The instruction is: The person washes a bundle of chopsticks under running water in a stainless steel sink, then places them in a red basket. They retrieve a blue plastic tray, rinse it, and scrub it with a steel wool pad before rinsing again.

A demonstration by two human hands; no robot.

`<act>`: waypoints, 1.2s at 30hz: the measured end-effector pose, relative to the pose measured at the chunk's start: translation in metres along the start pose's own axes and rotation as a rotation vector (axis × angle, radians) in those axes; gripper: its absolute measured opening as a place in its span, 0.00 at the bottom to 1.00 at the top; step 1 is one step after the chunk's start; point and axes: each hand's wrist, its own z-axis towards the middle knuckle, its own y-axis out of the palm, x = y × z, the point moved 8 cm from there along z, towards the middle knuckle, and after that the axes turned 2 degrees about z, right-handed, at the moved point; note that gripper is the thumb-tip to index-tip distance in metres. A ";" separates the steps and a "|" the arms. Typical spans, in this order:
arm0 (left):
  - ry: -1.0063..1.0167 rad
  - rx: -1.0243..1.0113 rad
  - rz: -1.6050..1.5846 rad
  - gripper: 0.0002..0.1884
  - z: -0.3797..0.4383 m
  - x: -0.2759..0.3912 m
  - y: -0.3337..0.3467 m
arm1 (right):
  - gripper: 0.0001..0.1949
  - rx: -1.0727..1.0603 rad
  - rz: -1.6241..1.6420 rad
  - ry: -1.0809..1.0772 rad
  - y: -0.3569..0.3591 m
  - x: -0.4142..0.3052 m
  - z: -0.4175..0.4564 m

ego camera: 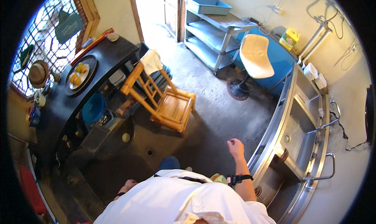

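Observation:
My right hand (236, 148) hangs over the dark floor, left of the steel sink (296, 130), its fingers loosely curled with nothing seen in them. A device is strapped on that forearm. Low at my left side, my left hand (129, 185) is partly hidden by my white shirt, so its fingers and anything in them cannot be made out. Ahead stands a bamboo chair (173, 108) with a pale cloth (151, 62) over its back. On the dark curved counter (117, 52) at the left, a plate (83, 77) of yellow-orange fruit rests on a round tray.
A grey three-shelf cart (205, 36) with a blue-grey tub (208, 6) stands by the open doorway. Beside it are a cream swivel chair (255, 58) and a yellow jug (290, 38). Under the counter sits a blue basin (94, 106). Faucets (332, 166) project over the sink.

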 end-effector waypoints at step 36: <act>-0.039 0.222 -0.191 0.22 0.271 0.736 -0.122 | 0.09 -0.055 -0.074 -0.448 -0.078 -0.071 0.835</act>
